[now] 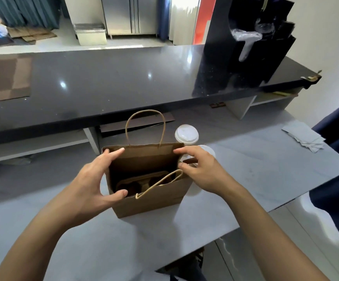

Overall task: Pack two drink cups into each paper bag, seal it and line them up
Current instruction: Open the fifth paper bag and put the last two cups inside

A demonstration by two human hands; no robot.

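Note:
A brown paper bag (154, 201) stands open on the grey counter (124, 240). Inside it lies a brown cardboard cup carrier (142, 182) with empty holes. My left hand (95, 179) grips the bag's left side, fingers at the far rim and thumb on the near rim. My right hand (200, 171) pinches the bag's right rim. The far handle stands upright; the near handle has fallen into the opening. Two white-lidded drink cups stand just right of the bag: one (186, 134) behind it, the other (208, 151) mostly hidden by my right hand.
A raised dark glossy counter (103, 82) runs across behind the bag, with a black dispenser stand (245, 43) at its right. Grey paper napkins (304, 136) lie at the counter's far right. A dark blue cloth (336, 179) hangs at the right edge.

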